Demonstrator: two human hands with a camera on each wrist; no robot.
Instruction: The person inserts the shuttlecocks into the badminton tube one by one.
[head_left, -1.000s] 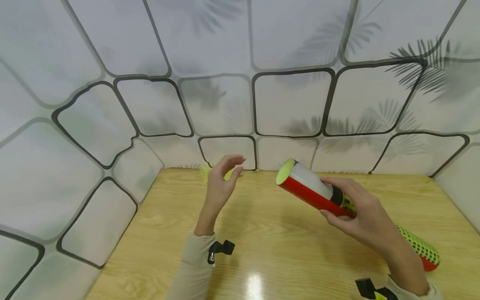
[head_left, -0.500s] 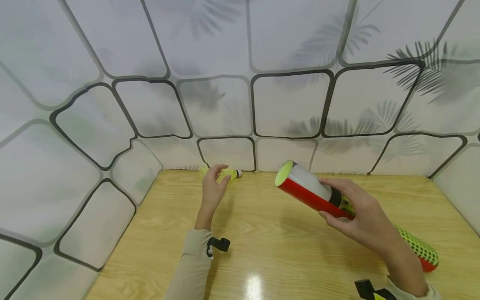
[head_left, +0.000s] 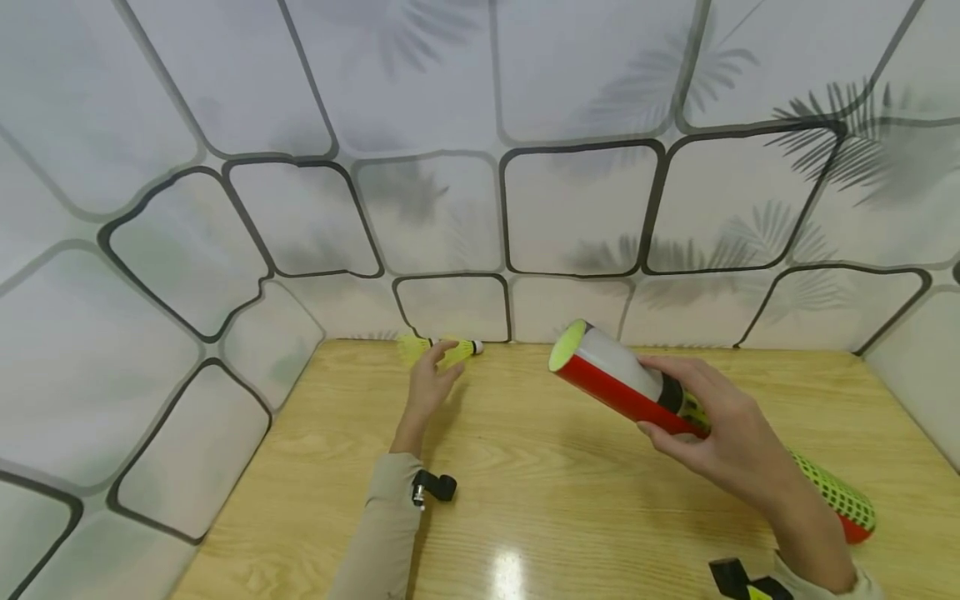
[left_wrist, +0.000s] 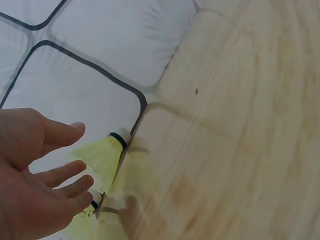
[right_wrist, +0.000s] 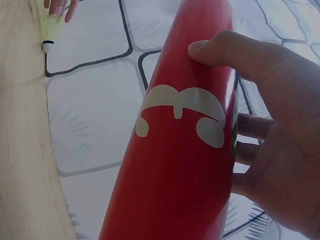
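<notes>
In the head view, my left hand (head_left: 430, 387) is at the back of the table, its thumb and fingers apart on either side of a yellow shuttlecock (head_left: 463, 351). The left wrist view puts the shuttlecock's skirt (left_wrist: 102, 157) beside the fingertips; whether they touch is unclear. A second yellow shuttlecock (head_left: 412, 347) lies just left of it, its cork (left_wrist: 95, 197) partly behind the fingers. My right hand (head_left: 738, 442) grips a red, white and green shuttlecock tube (head_left: 618, 375) around its middle. The tube tilts, its open mouth (head_left: 568, 346) facing up and left.
The wooden table (head_left: 525, 500) meets a wall covering (head_left: 577, 208) printed with dark outlines and leaves. Both shuttlecocks lie along that back edge. The tube's green lattice end (head_left: 836, 492) extends behind my right wrist.
My left hand has moved left and down toward the shuttlecocks, and more of them shows than before. The right hand and the tube have stayed almost still.
</notes>
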